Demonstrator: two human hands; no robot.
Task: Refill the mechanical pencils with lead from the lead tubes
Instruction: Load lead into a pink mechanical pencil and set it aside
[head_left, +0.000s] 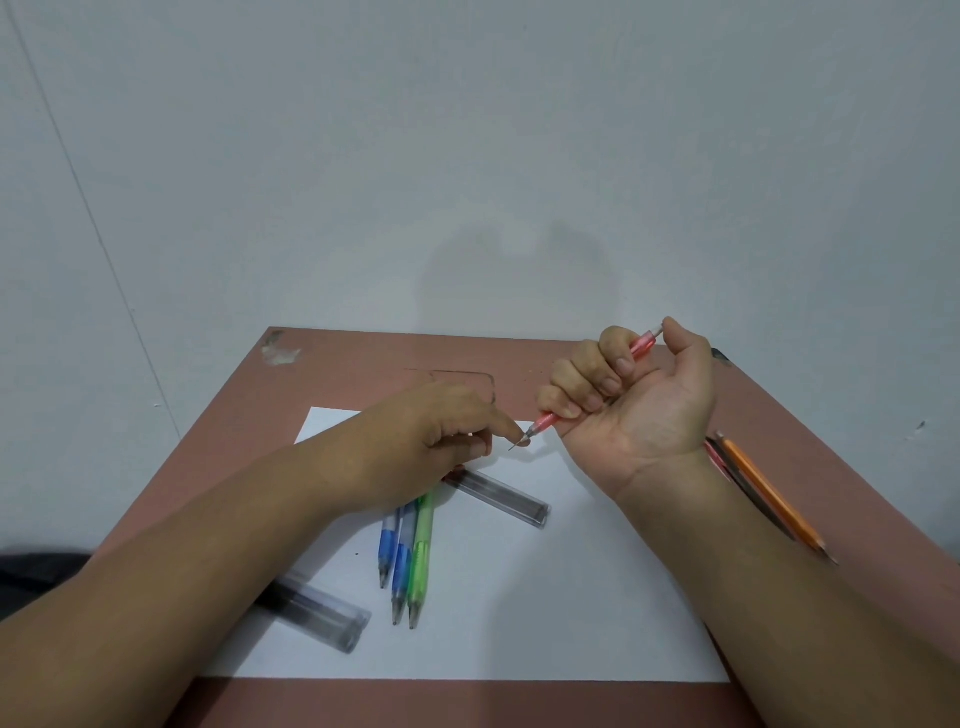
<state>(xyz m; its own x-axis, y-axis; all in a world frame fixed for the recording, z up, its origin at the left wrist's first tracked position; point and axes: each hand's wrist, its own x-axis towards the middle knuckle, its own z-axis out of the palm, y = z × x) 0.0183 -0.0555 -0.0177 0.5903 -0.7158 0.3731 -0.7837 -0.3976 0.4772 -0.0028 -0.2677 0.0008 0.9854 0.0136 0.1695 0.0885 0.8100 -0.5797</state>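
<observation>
My right hand (631, 395) is fisted around the pink mech. pencil (592, 387), palm up, thumb on the cap end, tip pointing down-left. My left hand (457, 426) has its index fingertip at that tip w/ the other fingers curled; can't tell if it holds anything. Under the left hand, on the white paper (545, 597) mid-table: two blue pencils (395, 561) and a green pencil (420, 561), plus a lead tube (501, 499). A second lead tube (317, 616) sits at the paper's left edge. Wooden pencils (763, 493) lie nr the table's (805, 415) right edge.

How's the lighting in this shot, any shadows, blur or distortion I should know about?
Head view: soft, even light, no glare; a faint shadow of the hands on the wall; wide-angle bending along the table edges; the pink pencil and its tip stay fairly sharp.
</observation>
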